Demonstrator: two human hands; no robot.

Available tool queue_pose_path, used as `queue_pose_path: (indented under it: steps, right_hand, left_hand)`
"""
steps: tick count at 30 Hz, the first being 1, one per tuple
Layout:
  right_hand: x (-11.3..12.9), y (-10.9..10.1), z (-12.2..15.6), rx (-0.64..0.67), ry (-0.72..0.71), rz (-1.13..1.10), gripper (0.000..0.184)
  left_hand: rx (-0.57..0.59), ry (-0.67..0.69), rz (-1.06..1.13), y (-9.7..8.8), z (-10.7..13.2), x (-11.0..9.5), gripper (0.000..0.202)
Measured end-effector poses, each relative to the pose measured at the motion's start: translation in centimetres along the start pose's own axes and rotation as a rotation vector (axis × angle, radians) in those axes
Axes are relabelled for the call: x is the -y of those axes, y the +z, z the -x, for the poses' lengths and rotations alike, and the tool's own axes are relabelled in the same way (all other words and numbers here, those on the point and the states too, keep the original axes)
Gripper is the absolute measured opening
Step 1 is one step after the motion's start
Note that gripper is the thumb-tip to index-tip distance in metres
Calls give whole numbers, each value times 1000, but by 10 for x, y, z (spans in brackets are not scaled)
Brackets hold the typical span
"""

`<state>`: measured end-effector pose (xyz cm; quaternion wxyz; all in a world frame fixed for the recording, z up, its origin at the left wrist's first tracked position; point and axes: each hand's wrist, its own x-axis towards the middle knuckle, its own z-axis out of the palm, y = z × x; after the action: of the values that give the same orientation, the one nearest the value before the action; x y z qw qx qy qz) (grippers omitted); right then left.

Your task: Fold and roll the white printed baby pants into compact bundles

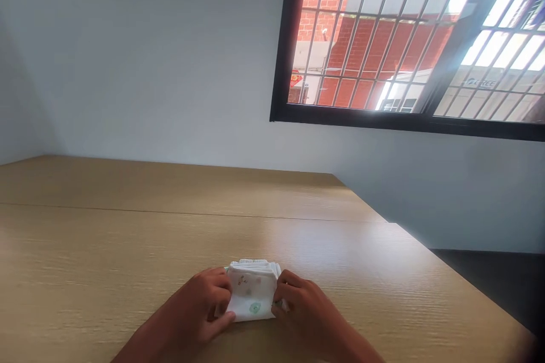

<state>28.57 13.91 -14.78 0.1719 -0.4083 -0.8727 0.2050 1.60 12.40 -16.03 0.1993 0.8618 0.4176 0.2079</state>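
A white diaper [252, 295], folded into a small rectangle, lies on the wooden table at the bottom middle of the head view. It bears small coloured prints and a green figure, and a ruffled band shows along its far edge. My left hand [209, 302] has curled fingers at the diaper's left edge, its thumb by the near left corner. On the other side, my right hand [298, 302] pinches the right edge between thumb and bent fingers. The parts of the diaper under the fingers are hidden.
The wide wooden table [128, 255] has a seam running across it, and its right edge slants away toward the far side. Behind it stands a plain wall [149, 68]. A barred window [374, 39] with a dark frame is at the upper right.
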Motion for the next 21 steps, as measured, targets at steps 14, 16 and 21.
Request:
queue_pose_path:
  steps: [14,16,21]
  right_hand:
    - [-9,-13,21,-109,-27,6,23]
    - [-6,-10,28,-124,-47,-28,36]
    - [-2,-7,39,-147,-99,-59,43]
  left_hand:
    - [-293,38,146,18,6,-17,13]
    - [-280,-1,135,19,8,-20,35]
    - [-180,-86,150,20,10,-19,63]
